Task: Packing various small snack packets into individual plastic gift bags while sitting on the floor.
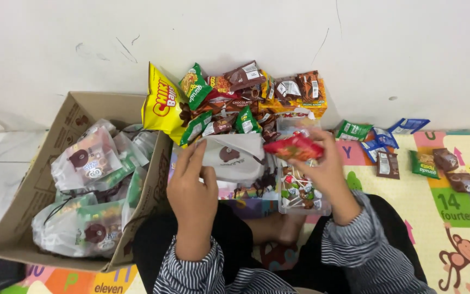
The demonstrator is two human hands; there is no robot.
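Pouch [234, 157] gripped in left hand [192, 190] | red packet [295, 147] pinched by right hand [322, 169] beside it

red packet [296, 147], white pouch [234, 157], yellow bag [161, 106]

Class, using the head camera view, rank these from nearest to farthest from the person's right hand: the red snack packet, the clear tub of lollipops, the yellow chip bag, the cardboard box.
1. Red snack packet: held in the right hand.
2. Clear tub of lollipops: just below the hand.
3. Yellow chip bag: up left, against the wall.
4. Cardboard box: far left, holding filled bags.
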